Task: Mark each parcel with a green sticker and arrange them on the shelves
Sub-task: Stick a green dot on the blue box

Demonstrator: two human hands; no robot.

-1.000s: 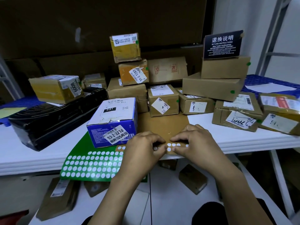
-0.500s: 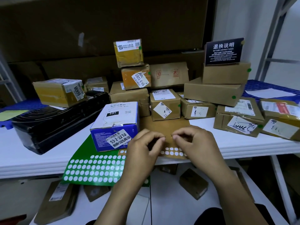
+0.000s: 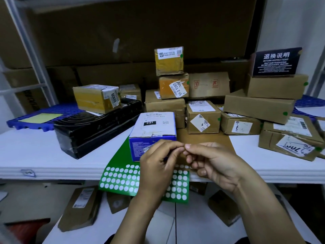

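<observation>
My left hand (image 3: 158, 166) and my right hand (image 3: 214, 164) meet fingertip to fingertip just above the shelf's front edge. Together they pinch a tiny sticker (image 3: 184, 148), too small to make out its colour. Under them lies a green sticker sheet (image 3: 119, 178) full of white peeled spots, hanging over the edge. A brown sheet (image 3: 202, 138) lies beside it. A blue and white parcel (image 3: 154, 125) marked 231 stands on the green sheet right behind my left hand. Several brown parcels behind carry green dots, among them the top yellow-taped one (image 3: 168, 61).
A long black box (image 3: 95, 131) lies at the left with a yellow parcel (image 3: 96, 98) on it. Stacked cartons (image 3: 260, 106) fill the right side of the white shelf (image 3: 52, 155). More parcels (image 3: 80, 206) lie on the lower shelf. A blue mat (image 3: 26, 122) sits far left.
Both hands rose off the sticker sheets and brought their fingertips together in front of the blue parcel. The view tilted slightly down.
</observation>
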